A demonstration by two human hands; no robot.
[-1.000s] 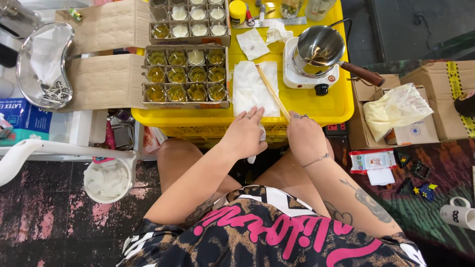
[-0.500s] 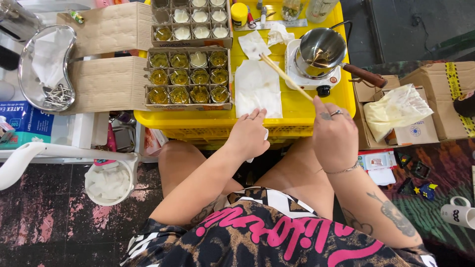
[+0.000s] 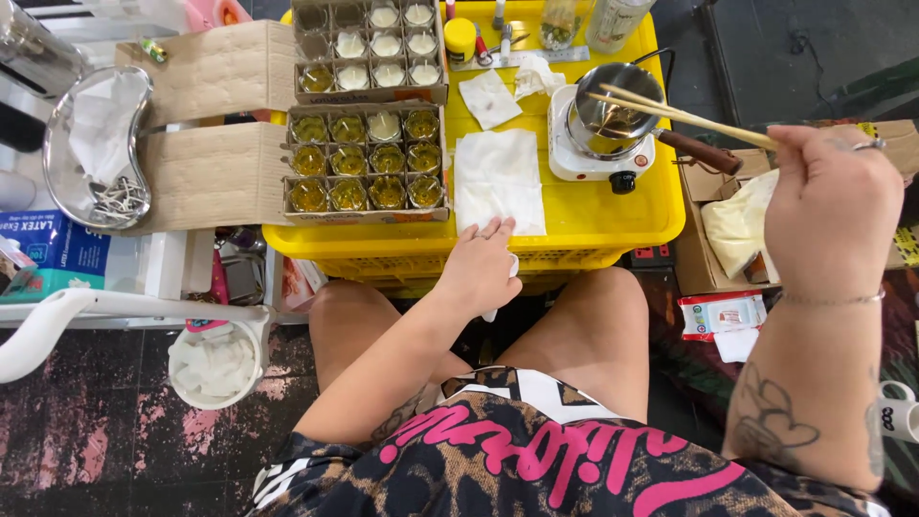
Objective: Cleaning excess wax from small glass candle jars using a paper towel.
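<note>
The right hand [image 3: 831, 206] grips a pair of pale wooden chopsticks [image 3: 675, 117], their tips over the small steel saucepan [image 3: 613, 112] on the white hotplate [image 3: 586, 158], at 2 o'clock on the yellow plastic crate tabletop [image 3: 574, 225]. The left hand [image 3: 481, 266] rests open-fingered at the white paper towel [image 3: 498, 177], at 6 o'clock. Stirring seems in hand; lowering the tips needs a steady wrist.

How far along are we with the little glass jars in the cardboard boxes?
Done, by the look of it: the small glass jars in the near cardboard box hold yellow fill, and most in the far cardboard box hold white. In hand: the right hand holds thin wooden sticks over the steel pot; the left hand rests by the white paper towel. Left: a few far-box cells look unfilled.
</note>
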